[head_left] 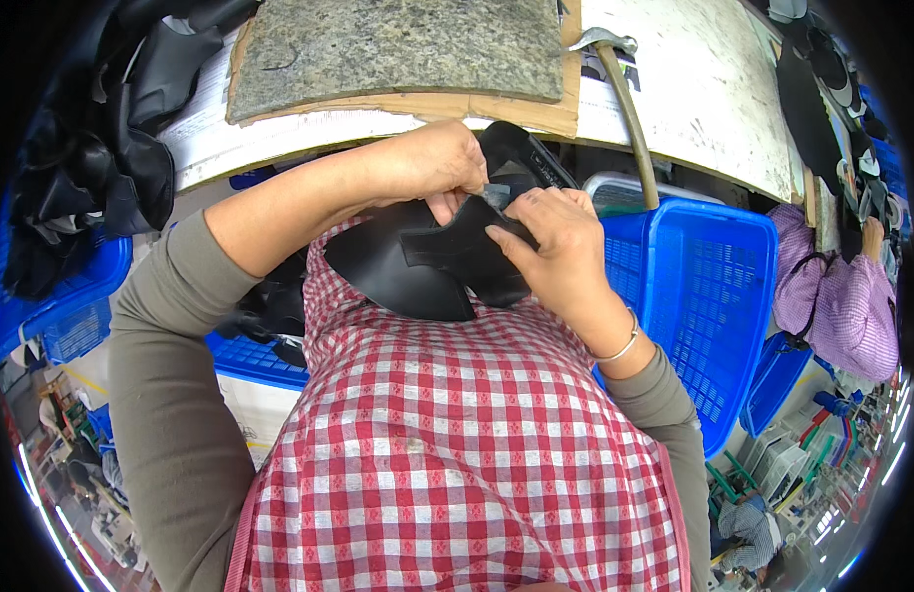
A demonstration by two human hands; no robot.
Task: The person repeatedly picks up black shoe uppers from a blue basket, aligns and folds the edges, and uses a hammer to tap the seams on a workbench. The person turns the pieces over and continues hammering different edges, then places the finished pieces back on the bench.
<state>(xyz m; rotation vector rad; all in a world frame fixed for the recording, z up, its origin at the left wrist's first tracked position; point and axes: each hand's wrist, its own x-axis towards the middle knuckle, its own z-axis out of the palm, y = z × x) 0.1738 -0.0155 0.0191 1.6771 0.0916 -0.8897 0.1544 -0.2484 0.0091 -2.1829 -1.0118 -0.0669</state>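
Observation:
Over my lap I hold a black leather shoe-upper piece (467,255) with a curved, notched edge. My right hand (564,242) is closed on its right side, thumb on the face and fingers behind. At its upper edge my left hand (439,170) is closed in a pinch, with the fingertips partly hidden. A small grey strip of material (496,195) shows between the two hands at that edge. Beneath, more smooth black leather (378,266) rests on my red-and-white checked apron (408,414). Another black piece (526,153) sits just beyond my hands.
Ahead is a white workbench (704,109) with a speckled stone slab (398,49) on cardboard. A hammer (625,109) lies across the bench edge. Blue plastic baskets (714,296) stand on both sides. Black leather pieces (131,148) pile at left. A person in purple checks (852,306) is at right.

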